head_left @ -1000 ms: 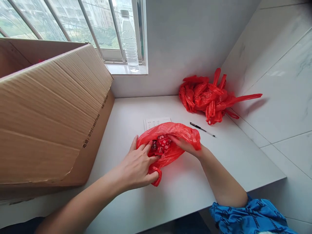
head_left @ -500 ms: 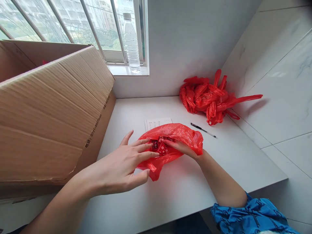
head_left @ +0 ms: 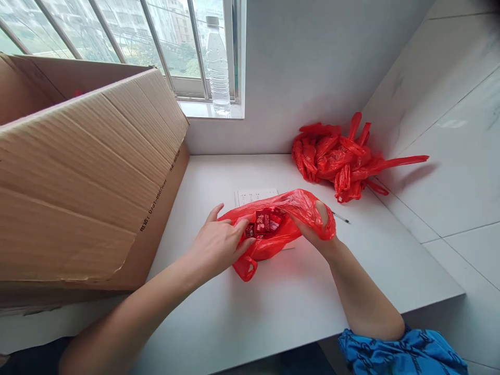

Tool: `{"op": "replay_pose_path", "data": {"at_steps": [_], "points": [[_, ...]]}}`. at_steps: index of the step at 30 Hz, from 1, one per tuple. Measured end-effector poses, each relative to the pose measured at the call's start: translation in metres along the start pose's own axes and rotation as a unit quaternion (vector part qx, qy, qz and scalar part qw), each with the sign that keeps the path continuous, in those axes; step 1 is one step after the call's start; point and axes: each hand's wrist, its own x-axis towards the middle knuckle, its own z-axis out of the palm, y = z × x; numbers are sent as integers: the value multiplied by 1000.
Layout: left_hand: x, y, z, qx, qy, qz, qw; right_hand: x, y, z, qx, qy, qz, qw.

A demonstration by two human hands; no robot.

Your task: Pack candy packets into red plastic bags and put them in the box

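Observation:
A red plastic bag [head_left: 269, 251] is held just above the white table, its mouth gaping upward. Several small shiny red packets with pale print [head_left: 262, 223] lie inside it. My left hand [head_left: 219, 240] reaches over the bag's left rim, thumb and index finger apart beside the packets, little finger sticking out; its other fingertips are partly hidden in the bag. On the right side, my right hand [head_left: 310, 229] holds up the bag, with red film around it and the thumb showing through an opening. Its fingertips are hidden by the bag.
A large cardboard box [head_left: 89, 192] stands on the left. Behind the bag lie a written-on paper sheet [head_left: 255, 196] and a partly covered pen [head_left: 342, 217]. More red plastic bags [head_left: 339, 161] are heaped by the wall. A water bottle [head_left: 217, 73] stands on the windowsill.
My left hand has bent its fingers deeper into the bag. My right hand has moved right with its side of the bag, and the packets show more fully. The view has shifted slightly.

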Motion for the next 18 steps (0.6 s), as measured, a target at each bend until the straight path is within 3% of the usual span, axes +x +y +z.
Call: {"op": "replay_pose_path", "data": {"at_steps": [3, 6, 11, 14, 18], "points": [[1, -1, 3, 19, -4, 4, 1000, -5, 2, -2, 10, 69, 4, 998], [2, -2, 6, 20, -11, -2, 1000, -4, 4, 0, 43, 71, 35, 996], [8, -3, 4, -92, 38, -8, 995, 2, -1, 8, 82, -25, 133, 987], [10, -3, 1, -165, 65, -11, 984, 3, -7, 13, 119, -86, 129, 981], [10, -7, 0, -171, 89, -4, 981, 4, -5, 17, 144, -120, 115, 976]]}}
